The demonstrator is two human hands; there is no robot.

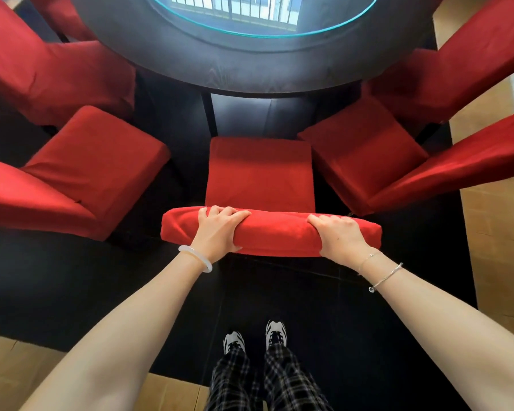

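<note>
A red fabric-covered chair [260, 173] stands right in front of me, facing a round dark table [190, 63]. Its backrest top [276, 232] runs across the middle of the view. My left hand [217, 228] grips the left part of the backrest top, fingers curled over the far side and thumb on the near side. My right hand [339, 235] grips the right part the same way. The chair's seat sits just short of the table edge.
More red chairs flank it: one close on the left [80, 173], one close on the right [368, 161], others further back on both sides. A glass disc [353, 22] lies on the table. My feet [254, 339] stand on a black carpet; tan floor shows at the edges.
</note>
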